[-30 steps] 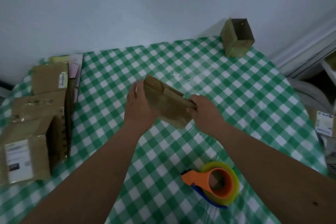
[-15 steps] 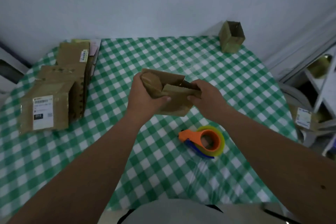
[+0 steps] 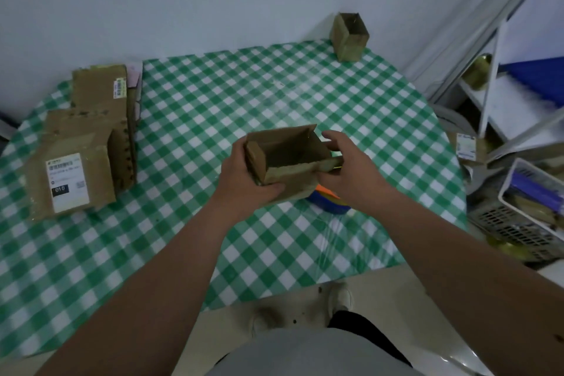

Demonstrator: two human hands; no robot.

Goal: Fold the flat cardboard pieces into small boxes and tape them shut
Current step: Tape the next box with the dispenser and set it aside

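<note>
I hold a small brown cardboard box (image 3: 290,159) above the middle of the checked table, its open side facing up toward me. My left hand (image 3: 244,175) grips its left end, thumb curled under the front wall. My right hand (image 3: 351,165) holds the right end, fingers spread along the far side and a flap against the palm. The orange and blue tape dispenser (image 3: 328,200) lies on the table just beneath the box, mostly hidden. A finished open box (image 3: 349,36) stands at the far right corner.
A stack of flat cardboard pieces (image 3: 82,143) with shipping labels lies at the table's left. The green-checked tablecloth (image 3: 213,94) covers the table. White shelving (image 3: 518,76) and a wire basket (image 3: 525,210) stand right of the table. My shoe (image 3: 340,299) shows below the near edge.
The flattened cardboard has been opened into a box shape and turned so its opening faces up. Both hands drew it nearer, over the tape dispenser. The view tilted downward.
</note>
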